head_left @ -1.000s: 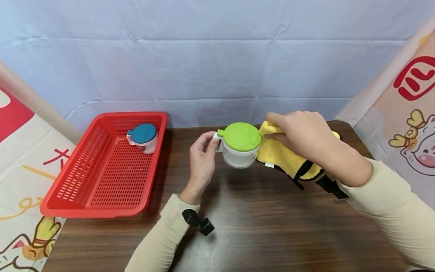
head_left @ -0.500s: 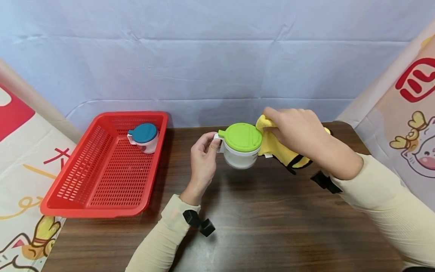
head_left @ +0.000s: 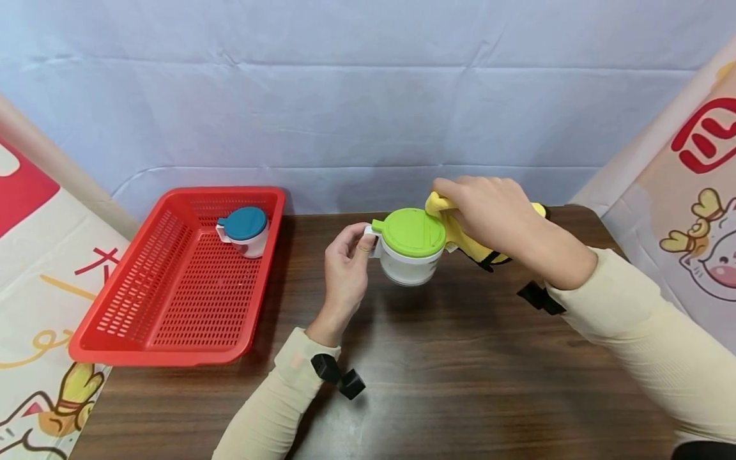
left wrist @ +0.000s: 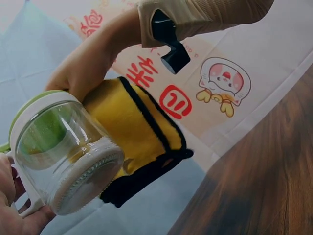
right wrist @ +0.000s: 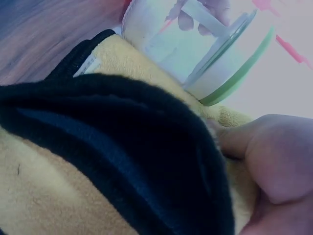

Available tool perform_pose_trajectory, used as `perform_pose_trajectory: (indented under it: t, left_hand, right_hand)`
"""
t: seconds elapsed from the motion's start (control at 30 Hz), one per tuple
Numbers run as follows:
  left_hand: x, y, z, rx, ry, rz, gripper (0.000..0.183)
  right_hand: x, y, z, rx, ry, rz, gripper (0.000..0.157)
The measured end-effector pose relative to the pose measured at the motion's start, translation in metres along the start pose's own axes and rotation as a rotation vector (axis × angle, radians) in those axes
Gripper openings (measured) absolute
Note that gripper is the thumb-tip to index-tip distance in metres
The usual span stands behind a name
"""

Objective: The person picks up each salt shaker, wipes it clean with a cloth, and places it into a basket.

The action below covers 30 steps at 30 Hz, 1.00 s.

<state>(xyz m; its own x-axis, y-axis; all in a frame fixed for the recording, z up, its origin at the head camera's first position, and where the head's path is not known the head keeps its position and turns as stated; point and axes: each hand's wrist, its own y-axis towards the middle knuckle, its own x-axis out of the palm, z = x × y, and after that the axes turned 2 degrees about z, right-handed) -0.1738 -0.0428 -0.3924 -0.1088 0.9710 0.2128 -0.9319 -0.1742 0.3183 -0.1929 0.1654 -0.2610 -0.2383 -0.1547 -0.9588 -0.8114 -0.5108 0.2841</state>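
My left hand (head_left: 347, 265) grips the white handle of a clear seasoning jar (head_left: 409, 267) with a green lid (head_left: 414, 232). The jar is held up over the table, and the left wrist view shows a pale layer inside at its base. My right hand (head_left: 491, 207) pinches a yellow cloth (head_left: 468, 244) with black edging, its bunched fold right at the lid's far right edge. In the right wrist view the cloth (right wrist: 132, 58) hangs beside the jar wall, covering part of my fingers. Below my right hand the cloth (left wrist: 132, 122) drapes behind the jar in the left wrist view.
A red plastic basket (head_left: 259, 306) stands on the left of the dark wooden table (head_left: 460, 383). Inside its back right corner sits a similar jar with a blue lid (head_left: 245, 223). A pale backdrop (head_left: 356, 115) rises behind the table.
My right hand has moved left with the cloth, bringing its fold from the jar's right side round to the lid's far right edge. My left hand and the jar have shifted only slightly right.
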Motion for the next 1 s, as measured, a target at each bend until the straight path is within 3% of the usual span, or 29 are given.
perform_pose_trajectory:
  t: [0.43, 0.67, 1.0]
  left_hand:
    - [0.001, 0.000, 0.001, 0.002, -0.008, -0.003, 0.019]
    - [0.002, -0.001, 0.001, 0.000, 0.011, -0.015, 0.019]
    - [0.003, -0.002, 0.000, 0.008, 0.009, -0.013, 0.018]
  right_hand:
    - [0.006, 0.020, -0.003, -0.066, 0.026, -0.015, 0.018]
    - [0.011, 0.031, -0.007, -0.113, 0.060, -0.033, 0.027]
    - [0.012, 0.043, -0.018, -0.137, 0.054, -0.063, 0.027]
